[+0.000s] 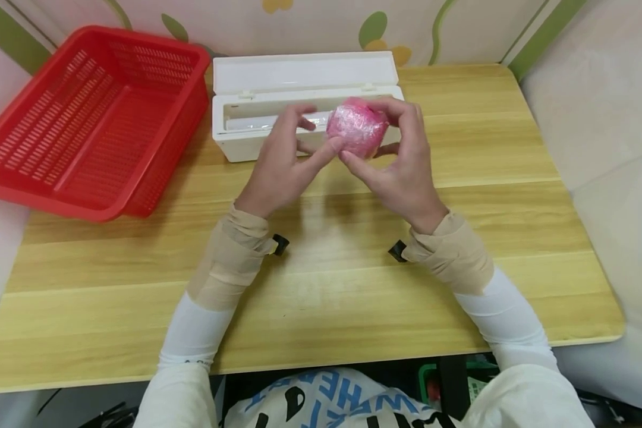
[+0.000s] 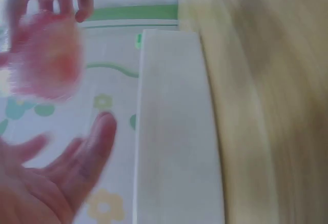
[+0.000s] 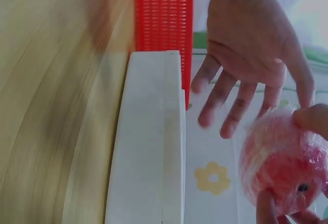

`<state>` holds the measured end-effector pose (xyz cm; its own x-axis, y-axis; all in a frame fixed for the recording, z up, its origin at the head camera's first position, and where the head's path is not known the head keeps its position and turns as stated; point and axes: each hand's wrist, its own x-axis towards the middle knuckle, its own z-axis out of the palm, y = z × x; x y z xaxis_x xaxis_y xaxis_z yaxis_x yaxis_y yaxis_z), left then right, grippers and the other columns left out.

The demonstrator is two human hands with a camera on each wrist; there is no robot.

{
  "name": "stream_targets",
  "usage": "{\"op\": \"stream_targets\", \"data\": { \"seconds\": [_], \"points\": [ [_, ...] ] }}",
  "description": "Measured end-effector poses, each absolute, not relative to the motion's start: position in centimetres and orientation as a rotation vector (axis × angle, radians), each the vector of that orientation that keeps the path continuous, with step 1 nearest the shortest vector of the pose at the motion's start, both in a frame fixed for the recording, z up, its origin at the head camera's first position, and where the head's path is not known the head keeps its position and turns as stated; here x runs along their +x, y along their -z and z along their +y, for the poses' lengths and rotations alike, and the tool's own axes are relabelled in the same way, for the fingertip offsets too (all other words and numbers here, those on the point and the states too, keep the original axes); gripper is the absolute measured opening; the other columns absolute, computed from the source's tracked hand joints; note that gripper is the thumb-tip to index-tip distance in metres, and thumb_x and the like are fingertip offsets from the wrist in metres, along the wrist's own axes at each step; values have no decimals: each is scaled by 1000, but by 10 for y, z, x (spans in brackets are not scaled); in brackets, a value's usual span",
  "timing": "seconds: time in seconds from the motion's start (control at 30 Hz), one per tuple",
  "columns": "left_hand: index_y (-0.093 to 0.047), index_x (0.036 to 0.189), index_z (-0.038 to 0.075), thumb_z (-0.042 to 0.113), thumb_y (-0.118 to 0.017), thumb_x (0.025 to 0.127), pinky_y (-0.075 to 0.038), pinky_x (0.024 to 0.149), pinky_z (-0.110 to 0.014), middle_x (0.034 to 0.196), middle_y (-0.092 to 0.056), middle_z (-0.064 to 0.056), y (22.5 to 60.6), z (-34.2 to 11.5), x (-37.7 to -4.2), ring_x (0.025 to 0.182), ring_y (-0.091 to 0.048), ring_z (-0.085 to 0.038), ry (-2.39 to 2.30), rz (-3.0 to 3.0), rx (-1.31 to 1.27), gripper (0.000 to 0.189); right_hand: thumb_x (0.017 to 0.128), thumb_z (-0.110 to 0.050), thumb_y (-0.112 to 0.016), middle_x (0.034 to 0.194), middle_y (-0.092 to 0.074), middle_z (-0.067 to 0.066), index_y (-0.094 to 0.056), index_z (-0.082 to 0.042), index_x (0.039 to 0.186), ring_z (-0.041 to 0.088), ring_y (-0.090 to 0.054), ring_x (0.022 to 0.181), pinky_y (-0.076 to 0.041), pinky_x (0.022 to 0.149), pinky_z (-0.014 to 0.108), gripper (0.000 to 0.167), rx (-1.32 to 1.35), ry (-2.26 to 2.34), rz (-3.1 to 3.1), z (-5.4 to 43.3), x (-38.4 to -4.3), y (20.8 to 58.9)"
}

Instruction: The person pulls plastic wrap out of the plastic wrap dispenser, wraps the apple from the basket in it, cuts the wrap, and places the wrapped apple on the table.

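A round pink-red bundle [image 1: 357,128], wrapped in crinkled clear plastic film, is held up above the table. My right hand [image 1: 401,154] grips it between thumb and fingers. Beside it on the left is my left hand [image 1: 286,160], fingers spread and loosely bent, thumb tip close to the bundle. In the left wrist view a gap shows between the left hand [image 2: 66,172] and the blurred bundle [image 2: 48,57]. A small dark spot shows on the bundle [image 3: 277,167] in the right wrist view. Behind the hands stands a long white box [image 1: 241,148], lid up, with a film roll [image 1: 248,123] inside.
A red plastic basket [image 1: 134,172] stands at the left of the wooden table [image 1: 321,309], overhanging its left edge. Behind the table is a patterned wall [image 1: 321,30]. The white box's raised lid [image 1: 305,71] stands near that wall.
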<state>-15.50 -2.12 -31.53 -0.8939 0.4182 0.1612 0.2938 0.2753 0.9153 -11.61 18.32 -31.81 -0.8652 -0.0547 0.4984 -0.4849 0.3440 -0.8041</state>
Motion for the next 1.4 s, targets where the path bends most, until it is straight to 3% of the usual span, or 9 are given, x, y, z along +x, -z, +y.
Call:
{"op": "stream_targets", "data": {
  "seconds": [0.13,0.23,0.3,0.5,0.63,0.77,0.9,1.1,1.4],
  "points": [
    [-41,151,7,28,-66,105,-65,89,-41,132,-64,-15,311,-22,-156,98,-77,-28,-1821,2253,588,57,86,-8,-85,146,-52,11,-58,1,138,16,-53,129,-59,85,29,59,479,-1588,-2131,185,-118,321],
    [-41,153,6,17,-65,105,-61,100,-38,140,-64,-17,310,-24,-157,114,-75,-29,-1939,2149,477,55,92,-2,-77,141,-54,13,-66,6,125,20,-54,127,-60,91,31,36,457,-1726,-2040,186,-119,324],
    [-44,154,6,14,-65,104,-58,106,-34,145,-63,-15,308,-25,-158,124,-70,-26,-1955,2125,398,54,94,0,-75,137,-56,12,-64,8,124,22,-56,123,-61,91,30,33,457,-1755,-2004,185,-121,327],
    [-40,161,13,21,-78,96,-55,111,-34,157,-55,-8,309,-26,-161,139,-60,-20,-1827,2071,440,75,83,0,-88,115,-54,-1,-46,3,151,19,-56,105,-61,82,26,81,524,-1721,-2038,181,-123,335],
    [-35,163,14,26,-82,93,-56,109,-36,156,-52,-8,317,-30,-169,134,-62,-20,-1732,2106,459,85,82,8,-83,106,-56,3,-40,-1,158,23,-57,99,-62,79,26,87,597,-1892,-2095,183,-124,334],
    [-41,161,15,26,-82,94,-58,105,-36,150,-56,-6,327,-40,-178,125,-63,-21,-1597,2153,514,79,88,-3,-82,129,-57,13,-40,-12,161,26,-59,117,-59,92,34,85,497,-1884,-2325,187,-124,332],
    [-47,158,11,16,-83,93,-58,101,-33,147,-60,-6,335,-47,-180,122,-63,-20,-1526,2114,771,75,92,-18,-83,160,-46,8,-35,-17,165,21,-54,139,-50,114,43,88,497,-1811,-2623,189,-127,333],
    [-46,159,9,8,-82,91,-57,105,-32,148,-61,-5,334,-50,-180,126,-62,-17,-1480,2041,1019,77,90,-12,-85,153,-53,3,-50,-12,153,19,-56,135,-48,117,41,71,608,-1926,-2616,187,-132,344],
    [-44,159,4,21,-91,84,-50,115,-43,151,-54,-14,334,-55,-182,136,-55,-26,-1214,2431,1011,89,91,-13,-83,157,-49,5,-42,-13,159,22,-58,138,-50,116,41,79,649,-1897,-2675,186,-137,355]
  ]
}}
